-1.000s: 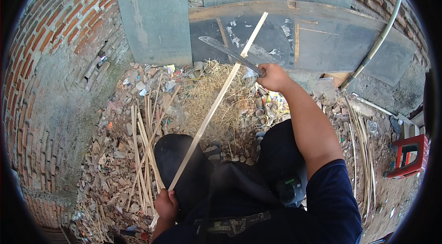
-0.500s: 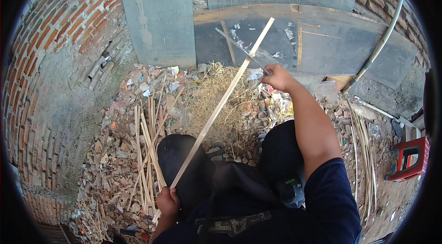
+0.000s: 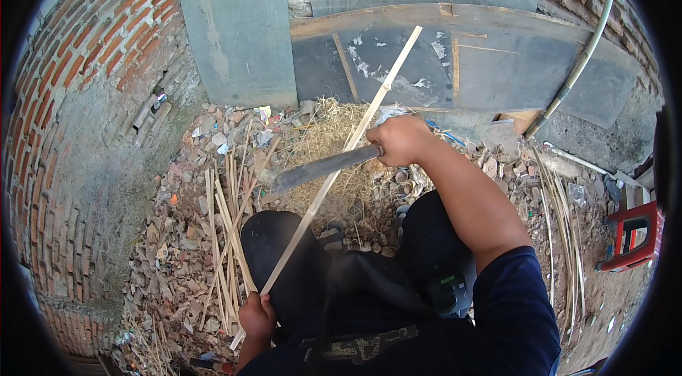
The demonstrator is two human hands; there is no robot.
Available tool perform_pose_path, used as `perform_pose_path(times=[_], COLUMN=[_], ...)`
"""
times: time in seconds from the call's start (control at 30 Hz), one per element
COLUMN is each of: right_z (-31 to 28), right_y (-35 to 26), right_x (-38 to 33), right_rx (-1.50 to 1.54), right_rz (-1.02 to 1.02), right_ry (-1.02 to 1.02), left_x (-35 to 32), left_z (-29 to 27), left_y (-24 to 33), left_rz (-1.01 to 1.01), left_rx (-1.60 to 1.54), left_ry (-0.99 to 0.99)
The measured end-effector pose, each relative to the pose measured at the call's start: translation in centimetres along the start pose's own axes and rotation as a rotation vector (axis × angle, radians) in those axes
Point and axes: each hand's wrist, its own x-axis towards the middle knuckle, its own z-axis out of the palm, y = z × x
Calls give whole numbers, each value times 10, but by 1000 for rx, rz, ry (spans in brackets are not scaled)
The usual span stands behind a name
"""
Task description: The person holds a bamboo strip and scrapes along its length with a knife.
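Lowered knife (image 3: 316, 170) in right hand (image 3: 401, 140) points left across up-right-slanting strip (image 3: 317, 200) in left hand (image 3: 257, 315).

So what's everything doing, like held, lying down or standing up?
Left hand: closed around the bamboo strip.
Right hand: closed on the machete.
Bamboo strip: held slanting.
Machete: held, blade bare.
Strips at left: lying in a loose pile.
Shavings: loosely heaped.
Red stool: looks upright.
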Motion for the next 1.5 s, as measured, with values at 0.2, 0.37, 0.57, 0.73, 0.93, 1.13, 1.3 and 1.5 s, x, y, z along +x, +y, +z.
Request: perform_pose_path(times=[0.2,0.37,0.57,0.73,0.93,1.13,1.3,1.5], right_z=[16,41,10,3,-14,-8,-6,2], right_y=[63,107,81,46,0,10,13,14], right_x=[9,4,-1,-1,-6,-5,-4,-1], right_rx=[357,474,528,276,125,160,176,209], right_rz=[421,731,594,223,53,92,125,86], right_ry=[241,378,317,205,-31,-18,-40,-41], left_x=[-4,3,0,3,10,23,9,5], left_z=[23,8,8,6,-15,-38,-28,-32], left_y=[-21,-16,-14,-5,-10,-10,22,30], left_rz=[8,7,15,9,-85,-231,-220,-259], left_rx=[-96,-29,-27,-80,-266,-530,-125,-296], left_ry=[85,15,31,23,-139,-381,-69,-132])
